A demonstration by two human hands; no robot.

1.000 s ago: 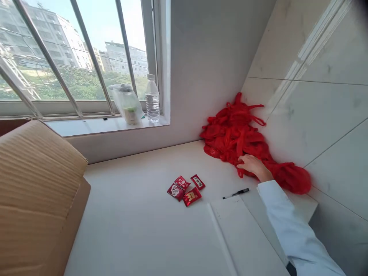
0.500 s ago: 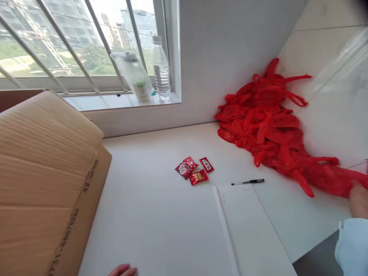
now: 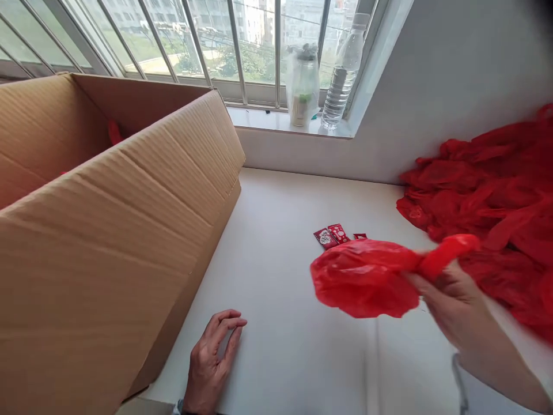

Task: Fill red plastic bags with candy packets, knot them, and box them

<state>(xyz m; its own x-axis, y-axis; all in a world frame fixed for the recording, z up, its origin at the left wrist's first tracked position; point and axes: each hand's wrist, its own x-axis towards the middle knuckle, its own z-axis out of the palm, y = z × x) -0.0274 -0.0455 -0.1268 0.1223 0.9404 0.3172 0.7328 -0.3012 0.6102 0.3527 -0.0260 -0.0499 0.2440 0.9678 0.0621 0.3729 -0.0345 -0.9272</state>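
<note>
My right hand (image 3: 451,294) grips a red plastic bag (image 3: 363,276) by its gathered neck and holds it up over the white table. The bag's body hangs out to the left of my fingers. My left hand (image 3: 211,357) rests low over the table by the cardboard box, fingers curved and thumb apart, with nothing in it. Small red packets (image 3: 337,233) lie beyond the bag, which partly hides them. At the right, a heap of red plastic bags (image 3: 488,190) is piled against the wall.
A large open cardboard box (image 3: 173,190) stands at the left, with bits of red inside. On the sill of the barred window are a water bottle (image 3: 343,75) and a bagged jar (image 3: 303,86). The white table (image 3: 276,282) runs back to the wall.
My right hand has come left from the heap with a red bag in it. More of my left hand shows. The view has swung left, bringing the box's inside into sight.
</note>
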